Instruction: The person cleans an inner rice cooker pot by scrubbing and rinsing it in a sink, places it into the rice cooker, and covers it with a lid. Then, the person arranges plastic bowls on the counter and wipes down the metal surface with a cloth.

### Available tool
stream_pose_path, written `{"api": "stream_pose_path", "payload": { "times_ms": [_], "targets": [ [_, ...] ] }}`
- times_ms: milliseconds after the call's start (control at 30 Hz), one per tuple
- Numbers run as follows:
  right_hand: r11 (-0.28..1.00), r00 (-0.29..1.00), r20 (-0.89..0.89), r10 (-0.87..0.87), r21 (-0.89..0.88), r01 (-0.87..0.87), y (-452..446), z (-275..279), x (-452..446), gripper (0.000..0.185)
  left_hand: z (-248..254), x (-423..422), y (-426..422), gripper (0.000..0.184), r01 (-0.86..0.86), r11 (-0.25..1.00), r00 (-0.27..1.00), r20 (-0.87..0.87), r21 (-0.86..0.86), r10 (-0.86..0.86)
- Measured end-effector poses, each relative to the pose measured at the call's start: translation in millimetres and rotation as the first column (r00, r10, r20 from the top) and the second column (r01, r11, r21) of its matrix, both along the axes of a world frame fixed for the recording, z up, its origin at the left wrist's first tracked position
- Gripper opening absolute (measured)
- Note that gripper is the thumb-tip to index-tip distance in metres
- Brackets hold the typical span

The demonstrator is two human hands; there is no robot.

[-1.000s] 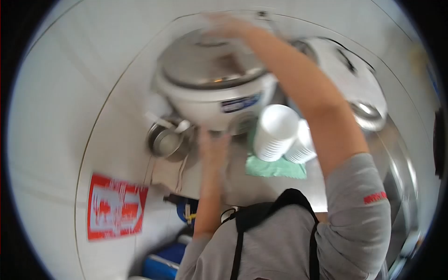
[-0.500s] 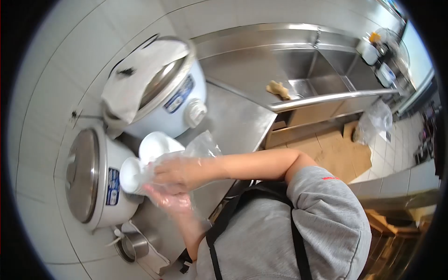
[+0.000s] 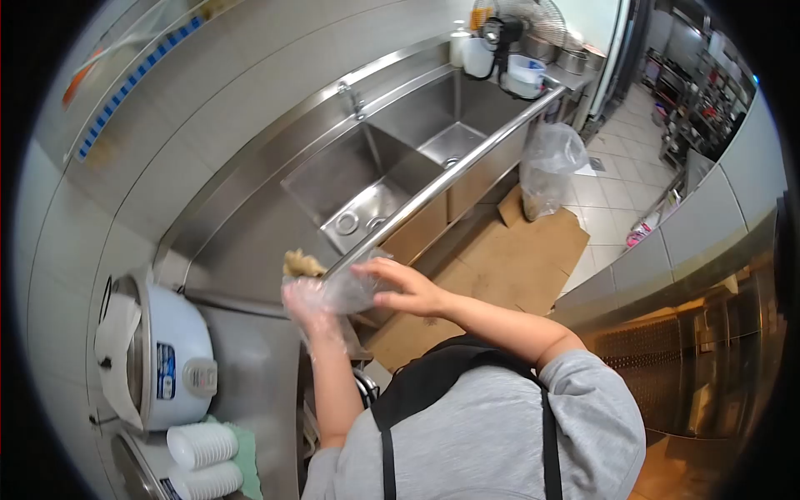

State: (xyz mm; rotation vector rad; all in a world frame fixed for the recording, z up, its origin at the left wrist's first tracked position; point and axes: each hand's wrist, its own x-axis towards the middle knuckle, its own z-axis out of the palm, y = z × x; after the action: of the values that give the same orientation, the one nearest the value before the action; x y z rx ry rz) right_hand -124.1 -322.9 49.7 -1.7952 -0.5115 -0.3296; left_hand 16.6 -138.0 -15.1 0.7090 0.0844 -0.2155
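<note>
My left hand (image 3: 310, 307) wears a clear plastic glove and is over the counter edge, its fingers partly blurred and seemingly closed on loose clear plastic. That crumpled plastic glove (image 3: 354, 292) stretches between the two hands. My right hand (image 3: 406, 286) is bare, with thumb and fingers apart, its fingertips at the plastic; whether they touch it I cannot tell. Just beyond my left hand lies a yellowish cloth (image 3: 302, 263) by the sink's rim.
A steel double sink (image 3: 408, 179) runs along the wall. At left stand a large rice cooker (image 3: 187, 333), two stacks of white bowls (image 3: 204, 446) and a green cloth (image 3: 247, 458). Flattened cardboard (image 3: 500, 275) covers the floor, with a clear bag (image 3: 550, 162) beyond.
The view has swung right toward the sink. Both hands have moved away from the white bowls, which now stand by the cookers. Plastic no longer covers my right hand.
</note>
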Motion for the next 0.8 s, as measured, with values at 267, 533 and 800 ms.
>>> {"api": "stream_pose_path", "payload": {
  "times_ms": [267, 533, 800],
  "targets": [
    [0.855, 0.886, 0.093, -0.455, -0.231, 0.464, -143, -10, -23, 0.053, 31, -31, -269, 0.023, 0.730, 0.647, 0.661, -0.014, -0.220, -0.750],
    [0.528, 0.774, -0.364, -0.518, 0.576, 0.624, -356, -42, -66, 0.025, 21, -100, -438, 0.032, 0.903, 0.274, 0.251, 0.113, 0.331, -0.961],
    [0.378, 0.569, -0.362, -0.738, 0.476, 0.794, -524, -69, -93, 0.034, 27, -54, -591, 0.046, 0.880, -0.252, -0.324, 0.120, 0.401, -0.939]
  ]
}}
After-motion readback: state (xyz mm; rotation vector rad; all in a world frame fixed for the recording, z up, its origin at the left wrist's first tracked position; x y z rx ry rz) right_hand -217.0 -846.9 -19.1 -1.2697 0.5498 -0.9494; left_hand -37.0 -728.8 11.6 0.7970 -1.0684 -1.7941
